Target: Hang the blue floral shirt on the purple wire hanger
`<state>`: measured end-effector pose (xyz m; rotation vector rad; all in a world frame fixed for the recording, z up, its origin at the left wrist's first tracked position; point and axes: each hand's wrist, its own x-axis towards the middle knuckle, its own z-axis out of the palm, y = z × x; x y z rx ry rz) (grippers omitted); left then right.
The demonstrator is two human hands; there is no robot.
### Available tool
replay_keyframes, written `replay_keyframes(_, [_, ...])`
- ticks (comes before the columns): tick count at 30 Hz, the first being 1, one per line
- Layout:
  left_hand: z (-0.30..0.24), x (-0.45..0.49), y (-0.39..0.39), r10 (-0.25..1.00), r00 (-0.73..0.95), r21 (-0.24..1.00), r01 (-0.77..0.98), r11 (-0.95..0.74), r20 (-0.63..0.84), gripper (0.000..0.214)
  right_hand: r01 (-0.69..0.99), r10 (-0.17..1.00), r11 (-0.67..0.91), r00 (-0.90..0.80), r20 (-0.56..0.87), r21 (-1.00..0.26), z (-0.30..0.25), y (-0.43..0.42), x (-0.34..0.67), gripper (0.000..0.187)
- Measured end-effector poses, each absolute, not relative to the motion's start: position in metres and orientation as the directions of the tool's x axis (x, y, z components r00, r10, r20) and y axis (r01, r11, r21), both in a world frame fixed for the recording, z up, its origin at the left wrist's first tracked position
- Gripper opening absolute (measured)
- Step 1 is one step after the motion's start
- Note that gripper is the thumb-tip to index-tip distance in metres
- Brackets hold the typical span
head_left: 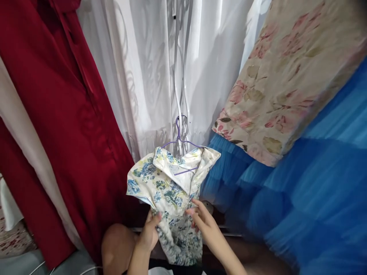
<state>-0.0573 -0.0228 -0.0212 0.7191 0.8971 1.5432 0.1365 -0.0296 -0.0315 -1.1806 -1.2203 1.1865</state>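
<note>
Floral shirt (169, 191), white with blue and yellow flowers, hangs on a purple hanger (180, 147) in the middle of the view, its lower half gathered between both hands just above a bare knee (117, 244). The left hand (149, 233) is closed around the shirt's left edge, fingers curled behind the cloth and thumb pressed on the front. The right hand (205, 225) is half open, fingertips laid on the front opening near the centre; whether they pinch the cloth or only rest on it I cannot tell. As I judge it, the work at the front goes best if the left hand holds its side steady and slightly taut while the right fingertips work close to the edge. The two front edges should be kept level, and any pull should run down rather than sideways, so the collar does not slide off the hanger's shoulders. Around it, space is tight. A red garment (65, 114) hangs close on the left, and a sheer white curtain (143, 76) falls behind with a metal stand (179, 57) showing through. Blue tulle (301, 191) crowds in from the right, touching the shirt's sleeve, under a floral cushion (286, 76). Loose tulle looks the likeliest thing to snag.
</note>
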Motion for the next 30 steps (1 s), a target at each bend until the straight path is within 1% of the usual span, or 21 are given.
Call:
replay_keyframes(2, [-0.029,-0.051,-0.026,0.994,-0.102,0.859,-0.512,-0.015,-0.043,0.06,0.083,0.997,0.063,0.033,0.066,-0.995,-0.034,-0.011,0.128,0.049])
replay_keyframes(4, [-0.033,-0.042,-0.026,0.994,-0.099,0.869,-0.494,-0.014,-0.041,0.063,0.124,0.994,0.109,0.008,0.111,-0.986,-0.036,-0.001,0.121,0.038])
replay_keyframes(6, [-0.033,-0.034,-0.025,0.993,-0.104,0.868,-0.497,-0.012,-0.046,0.063,0.097,0.99,0.139,-0.038,0.136,-0.985,-0.037,0.0,0.118,0.037])
replay_keyframes(8, [-0.032,-0.03,-0.023,0.994,-0.086,0.865,-0.501,0.009,-0.06,0.064,0.039,0.989,0.136,-0.063,0.134,-0.99,-0.036,-0.006,0.119,0.038])
replay_keyframes(10, [-0.031,-0.03,-0.02,0.988,-0.147,0.893,-0.45,-0.03,-0.041,0.066,0.0,0.992,0.115,-0.054,0.115,-0.993,-0.032,-0.013,0.124,0.037])
replay_keyframes(11, [-0.031,-0.031,-0.019,0.972,-0.233,0.916,-0.39,-0.094,0.0,0.068,-0.013,0.994,0.102,-0.04,0.102,-0.995,-0.031,-0.017,0.128,0.036])
replay_keyframes(12, [-0.031,-0.031,-0.018,0.932,-0.355,0.936,-0.297,-0.187,0.074,0.072,-0.026,0.996,0.086,-0.02,0.086,-0.996,-0.029,-0.02,0.132,0.035])
replay_keyframes(13, [-0.031,-0.031,-0.018,0.855,-0.486,0.941,-0.167,-0.294,0.181,0.074,-0.037,0.998,0.069,0.002,0.069,-0.997,-0.028,-0.022,0.135,0.035])
replay_keyframes(14, [-0.031,-0.029,-0.019,0.755,-0.578,0.922,-0.013,-0.388,0.31,0.075,-0.046,0.998,0.055,0.016,0.054,-0.997,-0.026,-0.024,0.138,0.035])
replay_keyframes(15, [-0.033,-0.026,-0.021,0.665,-0.604,0.88,0.138,-0.455,0.439,0.072,-0.052,0.999,0.046,0.022,0.045,-0.998,-0.025,-0.026,0.139,0.034])
replay_keyframes(16, [-0.034,-0.022,-0.023,0.622,-0.561,0.829,0.255,-0.498,0.546,0.064,-0.054,0.999,0.042,0.017,0.041,-0.998,-0.025,-0.027,0.138,0.034])
replay_keyframes(17, [-0.036,-0.017,-0.027,0.639,-0.464,0.789,0.319,-0.526,0.613,0.054,-0.052,0.999,0.043,0.003,0.043,-0.998,-0.024,-0.029,0.137,0.033])
replay_keyframes(18, [-0.039,-0.01,-0.03,0.7,-0.34,0.777,0.325,-0.539,0.628,0.042,-0.049,0.999,0.05,-0.016,0.051,-0.998,-0.023,-0.031,0.134,0.033])
replay_keyframes(19, [-0.042,-0.004,-0.033,0.774,-0.223,0.798,0.288,-0.529,0.593,0.031,-0.046,0.998,0.058,-0.033,0.06,-0.997,-0.022,-0.034,0.131,0.033])
replay_keyframes(20, [-0.045,0.002,-0.035,0.836,-0.142,0.838,0.237,-0.492,0.531,0.021,-0.043,0.997,0.064,-0.048,0.066,-0.997,-0.021,-0.036,0.127,0.034])
replay_keyframes(21, [-0.048,0.007,-0.036,0.879,-0.107,0.878,0.188,-0.441,0.465,0.014,-0.038,0.996,0.067,-0.059,0.069,-0.997,-0.02,-0.038,0.124,0.034])
replay_keyframes(23, [-0.052,0.012,-0.036,0.921,-0.11,0.924,0.131,-0.36,0.374,0.01,-0.031,0.995,0.061,-0.072,0.063,-0.998,-0.017,-0.04,0.12,0.035])
replay_keyframes(25, [-0.052,0.01,-0.034,0.926,-0.103,0.927,0.143,-0.348,0.363,0.012,-0.042,0.996,0.037,-0.079,0.04,-0.998,-0.007,-0.035,0.119,0.034])
replay_keyframes(27, [-0.05,0.005,-0.033,0.923,-0.054,0.914,0.174,-0.367,0.381,0.011,-0.066,0.997,0.036,-0.066,0.04,-0.997,0.015,-0.02,0.12,0.032])
replay_keyframes(28, [-0.048,0.003,-0.032,0.922,-0.035,0.908,0.19,-0.374,0.387,0.01,-0.078,0.997,0.055,-0.052,0.06,-0.995,0.031,-0.009,0.12,0.03])
replay_keyframes(30, [-0.044,0.0,-0.032,0.921,-0.007,0.897,0.23,-0.379,0.391,0.009,-0.084,0.987,0.16,0.005,0.161,-0.983,0.07,0.016,0.12,0.026])
